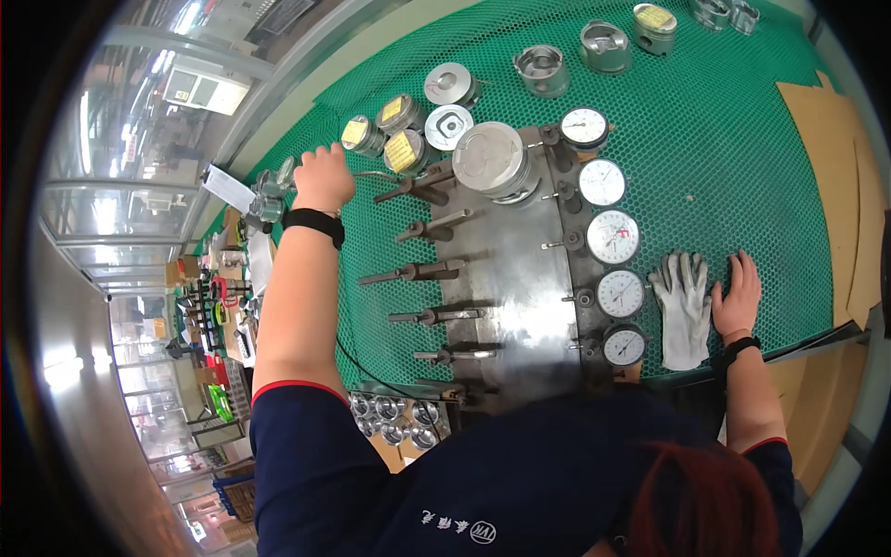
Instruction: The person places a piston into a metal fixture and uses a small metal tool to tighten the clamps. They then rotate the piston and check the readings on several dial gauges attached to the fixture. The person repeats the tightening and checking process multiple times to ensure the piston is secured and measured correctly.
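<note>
My left hand (323, 178) is curled closed at the upper left, above the green mat. A thin bent metal tube (376, 174) sticks out from it toward the pistons; most of what the fist holds is hidden. Close by stand pistons with yellow labels, one of them a labelled piston (405, 151). A larger piston (492, 160) rests upright on the far end of a steel plate (520, 278). My right hand (738, 295) lies on the mat at the right, fingers stretched out, beside a white work glove (683, 311).
Several dial gauges, including a dial gauge (613, 237), line the plate's right side; clamp-like metal arms (429, 227) line its left. More pistons (541, 71) stand along the far mat. Cardboard (817, 195) lies at the right edge. Piston-like parts (394, 418) sit below the plate.
</note>
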`<act>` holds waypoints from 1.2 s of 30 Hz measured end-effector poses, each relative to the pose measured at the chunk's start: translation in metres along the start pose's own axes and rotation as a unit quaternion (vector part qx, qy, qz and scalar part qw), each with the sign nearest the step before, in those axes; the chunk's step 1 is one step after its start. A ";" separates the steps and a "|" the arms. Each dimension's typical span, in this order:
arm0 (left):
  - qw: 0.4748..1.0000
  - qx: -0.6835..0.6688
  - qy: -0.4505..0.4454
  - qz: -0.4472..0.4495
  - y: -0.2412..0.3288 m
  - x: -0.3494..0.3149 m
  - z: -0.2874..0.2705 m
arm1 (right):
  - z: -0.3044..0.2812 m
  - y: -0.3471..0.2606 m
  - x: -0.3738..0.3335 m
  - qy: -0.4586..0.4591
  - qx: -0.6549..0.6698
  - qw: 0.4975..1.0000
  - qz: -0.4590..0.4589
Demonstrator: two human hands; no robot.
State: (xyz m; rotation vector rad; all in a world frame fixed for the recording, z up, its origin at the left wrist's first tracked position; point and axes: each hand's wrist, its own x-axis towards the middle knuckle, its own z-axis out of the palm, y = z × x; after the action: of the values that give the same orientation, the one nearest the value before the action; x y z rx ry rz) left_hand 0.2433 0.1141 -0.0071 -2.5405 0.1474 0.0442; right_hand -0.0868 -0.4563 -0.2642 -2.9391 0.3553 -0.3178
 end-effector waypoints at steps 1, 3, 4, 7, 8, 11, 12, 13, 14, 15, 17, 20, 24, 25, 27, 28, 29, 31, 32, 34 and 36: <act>0.998 -0.035 -0.055 0.017 0.008 -0.002 -0.024 | 0.001 0.000 0.001 -0.002 -0.001 1.000 0.001; 0.979 -0.161 -0.088 0.085 0.031 -0.025 -0.095 | 0.001 0.001 0.001 0.004 -0.003 1.000 0.001; 0.956 -0.252 -0.066 0.137 0.050 -0.043 -0.130 | -0.001 0.002 -0.001 0.004 -0.007 1.000 0.007; 0.901 -0.396 -0.046 0.172 0.095 -0.067 -0.141 | -0.001 0.001 0.000 0.003 -0.001 1.000 0.006; 0.919 -0.343 -0.094 0.169 0.115 -0.067 -0.152 | -0.001 0.002 0.000 0.003 0.000 1.000 0.009; 0.937 -0.305 -0.141 0.092 0.157 -0.054 -0.134 | 0.003 0.005 -0.002 0.016 0.001 1.000 0.003; 0.942 -0.302 -0.126 0.073 0.166 -0.049 -0.117 | 0.003 0.004 -0.001 0.016 0.004 1.000 0.001; 0.946 -0.300 -0.112 0.057 0.174 -0.047 -0.107 | 0.003 0.003 0.001 0.016 0.005 1.000 0.001; 0.948 -0.297 -0.108 0.032 0.180 -0.050 -0.108 | 0.003 0.002 0.001 0.015 0.007 1.000 0.002; 0.951 -0.295 -0.085 0.032 0.183 -0.053 -0.106 | 0.002 0.002 0.000 0.016 0.009 1.000 0.002; 0.956 -0.290 -0.040 0.030 0.186 -0.057 -0.104 | 0.001 0.001 0.001 0.018 0.014 1.000 0.001; 0.958 -0.283 -0.011 0.051 0.185 -0.068 -0.101 | 0.000 0.002 -0.002 0.016 0.017 1.000 0.006; 0.959 -0.272 0.045 0.058 0.188 -0.087 -0.085 | 0.000 0.003 -0.001 0.022 0.022 1.000 0.002; 0.958 -0.275 0.045 0.061 0.188 -0.086 -0.082 | 0.001 0.002 -0.001 0.021 0.022 1.000 0.004; 0.956 -0.284 0.045 0.063 0.188 -0.084 -0.080 | 0.000 0.002 0.001 0.021 0.021 1.000 0.003; 0.953 -0.289 0.055 0.068 0.189 -0.082 -0.078 | -0.001 0.002 0.000 0.019 0.021 1.000 0.004; 0.951 -0.294 0.066 0.072 0.191 -0.080 -0.076 | -0.001 0.003 0.000 0.018 0.022 1.000 0.005; 0.945 -0.305 0.090 0.070 0.195 -0.075 -0.068 | 0.001 0.003 0.000 0.018 0.022 1.000 0.003; 0.942 -0.313 0.101 0.066 0.197 -0.073 -0.065 | 0.002 0.004 -0.001 0.019 0.020 1.000 0.003; 0.936 -0.330 0.110 0.058 0.199 -0.070 -0.057 | 0.003 0.005 0.000 0.019 0.017 1.000 0.002; 0.931 -0.346 0.105 0.054 0.199 -0.069 -0.056 | 0.002 0.004 -0.001 0.015 0.017 1.000 0.005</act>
State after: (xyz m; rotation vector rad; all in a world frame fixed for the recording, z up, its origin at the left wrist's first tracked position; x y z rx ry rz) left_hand 0.1522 -0.0745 -0.0676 -3.2375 0.4207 -0.1617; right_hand -0.0879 -0.4592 -0.2668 -2.9020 0.3650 -0.3632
